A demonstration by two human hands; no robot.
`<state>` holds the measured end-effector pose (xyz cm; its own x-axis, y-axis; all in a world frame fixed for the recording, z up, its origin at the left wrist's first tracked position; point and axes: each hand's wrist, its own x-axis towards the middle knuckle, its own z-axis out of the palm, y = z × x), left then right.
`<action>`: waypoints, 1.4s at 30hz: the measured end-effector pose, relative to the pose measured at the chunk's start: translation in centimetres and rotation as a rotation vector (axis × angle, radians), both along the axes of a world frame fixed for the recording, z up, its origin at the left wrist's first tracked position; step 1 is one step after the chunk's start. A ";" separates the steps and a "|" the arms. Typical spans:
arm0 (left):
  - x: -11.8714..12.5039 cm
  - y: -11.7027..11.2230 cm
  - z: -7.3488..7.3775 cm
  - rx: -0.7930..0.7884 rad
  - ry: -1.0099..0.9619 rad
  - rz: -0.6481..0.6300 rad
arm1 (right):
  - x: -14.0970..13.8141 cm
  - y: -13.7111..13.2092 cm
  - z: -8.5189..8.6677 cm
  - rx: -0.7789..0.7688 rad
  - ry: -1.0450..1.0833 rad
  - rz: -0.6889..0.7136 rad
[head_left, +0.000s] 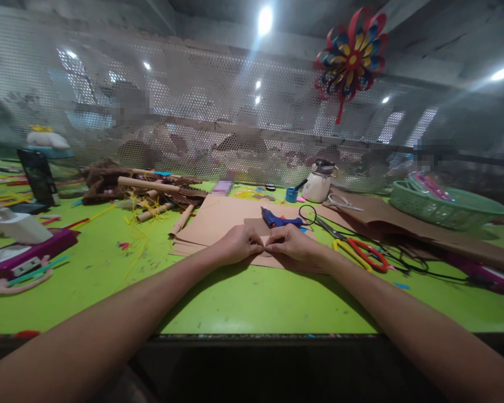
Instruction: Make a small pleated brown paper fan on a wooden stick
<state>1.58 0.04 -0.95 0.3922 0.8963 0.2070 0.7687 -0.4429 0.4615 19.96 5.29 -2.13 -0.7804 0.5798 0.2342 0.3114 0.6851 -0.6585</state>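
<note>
The left hand (240, 244) and right hand (293, 242) narrowly pinch brown paper (259, 228) near a blue glue gun (278, 220) on the green table (218, 308).

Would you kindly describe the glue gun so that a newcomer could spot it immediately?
On the green table, find the brown paper sheets. There, just beyond the left hand and right hand, lies the glue gun: dark blue and pistol-shaped, unlike the small, round blue pot behind it.
</note>
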 end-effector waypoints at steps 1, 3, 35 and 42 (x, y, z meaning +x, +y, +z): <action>0.0 0.1 -0.1 0.035 0.017 -0.012 | 0.0 0.0 0.1 0.054 -0.014 0.002; 0.0 0.2 -0.5 0.129 0.063 -0.047 | 0.0 -0.1 0.3 0.179 -0.034 0.005; -0.6 0.0 -0.4 0.465 0.395 -0.196 | 1.3 -1.8 2.2 0.636 -0.442 0.019; -1.1 0.2 -0.7 0.447 0.392 -0.164 | 1.7 -1.2 2.4 0.588 -0.522 0.002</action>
<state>0.48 0.23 -1.67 0.6404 0.6776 0.3617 0.7491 -0.6549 -0.0995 21.69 4.06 0.28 -0.8750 0.4727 0.1043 0.4788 0.8768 0.0436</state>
